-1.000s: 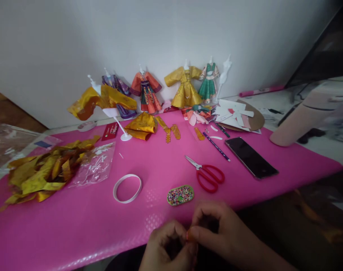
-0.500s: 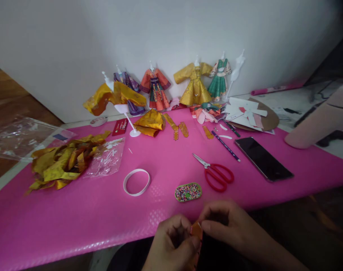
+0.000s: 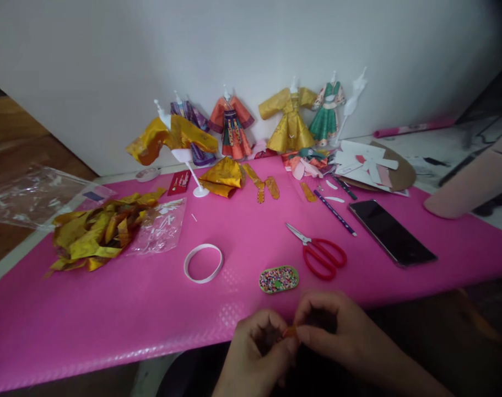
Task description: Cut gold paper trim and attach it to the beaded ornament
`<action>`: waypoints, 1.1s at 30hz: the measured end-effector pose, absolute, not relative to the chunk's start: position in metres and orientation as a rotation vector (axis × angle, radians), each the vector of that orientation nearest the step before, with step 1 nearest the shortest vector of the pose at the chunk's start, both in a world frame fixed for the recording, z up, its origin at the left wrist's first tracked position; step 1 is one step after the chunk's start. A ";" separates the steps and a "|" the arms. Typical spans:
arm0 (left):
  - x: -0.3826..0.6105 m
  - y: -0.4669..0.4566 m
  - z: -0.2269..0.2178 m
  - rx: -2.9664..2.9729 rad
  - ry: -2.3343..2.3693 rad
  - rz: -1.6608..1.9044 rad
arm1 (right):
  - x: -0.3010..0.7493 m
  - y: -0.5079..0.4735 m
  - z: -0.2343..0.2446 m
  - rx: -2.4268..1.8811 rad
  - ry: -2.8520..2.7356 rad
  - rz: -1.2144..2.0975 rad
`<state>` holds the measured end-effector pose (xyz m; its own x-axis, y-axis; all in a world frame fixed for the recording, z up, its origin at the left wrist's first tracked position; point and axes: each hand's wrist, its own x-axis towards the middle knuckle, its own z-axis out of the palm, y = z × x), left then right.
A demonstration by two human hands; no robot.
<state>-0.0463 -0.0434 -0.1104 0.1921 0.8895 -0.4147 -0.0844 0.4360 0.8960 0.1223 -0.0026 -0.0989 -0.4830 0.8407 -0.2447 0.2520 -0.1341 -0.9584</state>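
Just off the table's near edge, my left hand (image 3: 261, 350) pinches a small orange-gold strip (image 3: 291, 331) that looks like cloth or paper. My right hand (image 3: 331, 328) has thumb and forefinger closed on the strip's other end, close against the left fingertips. Most of the strip is hidden by my fingers. Beyond the hands lies a small green-rimmed oval tin (image 3: 279, 279) with a speckled, many-coloured top. Red-handled scissors (image 3: 320, 253) rest to its right, blades pointing away to the left. A white tape ring (image 3: 203, 263) lies to its left.
Doll-size dresses (image 3: 231, 127) on small white stands line the wall. Yellow scraps (image 3: 104, 229) and clear plastic bags (image 3: 162, 223) are piled at the left of the pink table cover (image 3: 110, 325). A phone (image 3: 391, 231) and a purple pencil (image 3: 335, 212) lie at the right.
The strip shows less between my fingers now, and my right fingertips have closed in on my left ones. The whole view has shifted slightly; the things on the table stay put.
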 end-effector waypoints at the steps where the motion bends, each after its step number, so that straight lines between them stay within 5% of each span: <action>1: -0.046 -0.043 -0.109 0.884 1.188 0.817 | 0.122 -0.003 -0.099 -1.231 -1.671 1.659; 33: -0.044 -0.041 -0.101 0.844 1.199 0.837 | 0.122 -0.003 -0.103 -1.214 -1.602 1.742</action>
<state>-0.0440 -0.0409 -0.1008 0.1622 0.8888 -0.4286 -0.0956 0.4464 0.8897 0.1216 -0.0032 -0.1031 -0.4931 0.8219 -0.2851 0.2152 -0.2023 -0.9554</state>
